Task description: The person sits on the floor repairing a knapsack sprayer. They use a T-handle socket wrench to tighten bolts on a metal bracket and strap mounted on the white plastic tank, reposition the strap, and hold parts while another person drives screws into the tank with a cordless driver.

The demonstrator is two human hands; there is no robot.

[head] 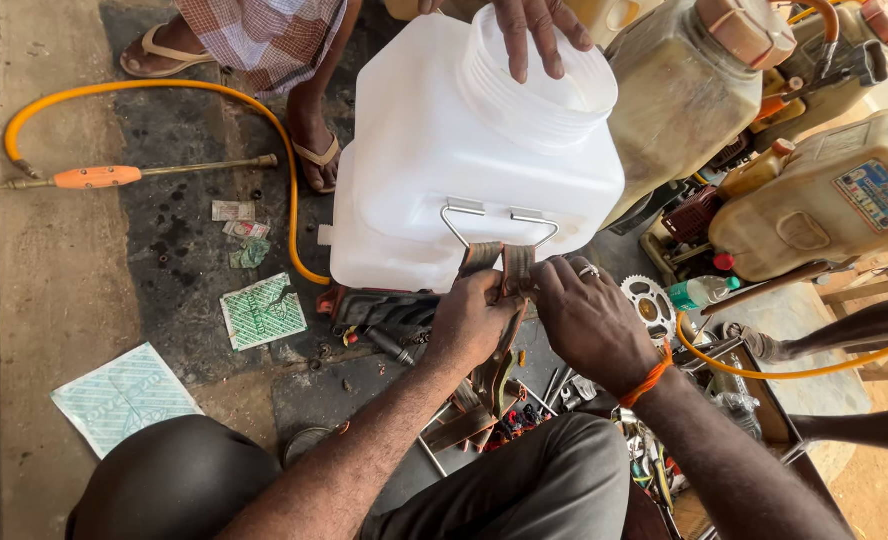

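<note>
A: Left hand (474,322)?
B: Closed on the brown strap (484,258), right under the metal bracket (499,222) on the white tank (444,170).

A: Right hand (589,318)?
B: Fingers pinched on the same strap, just beside the left. Ring on one finger, orange thread at the wrist.

A: Where's the tank?
B: On the floor (54,290) ahead of the knees, tilted, wide threaded mouth toward the top right. Strap loops through the bracket, hangs down between both hands.

A: Anyone else?
B: Another person's hand (539,28) rests on the tank's mouth rim. Sandalled feet behind it.

A: Around?
B: Yellow hose (164,90) and spray lance (114,176) left, paper scraps, old dirty tanks (824,200) right, sprocket (648,303) near the right hand.
</note>
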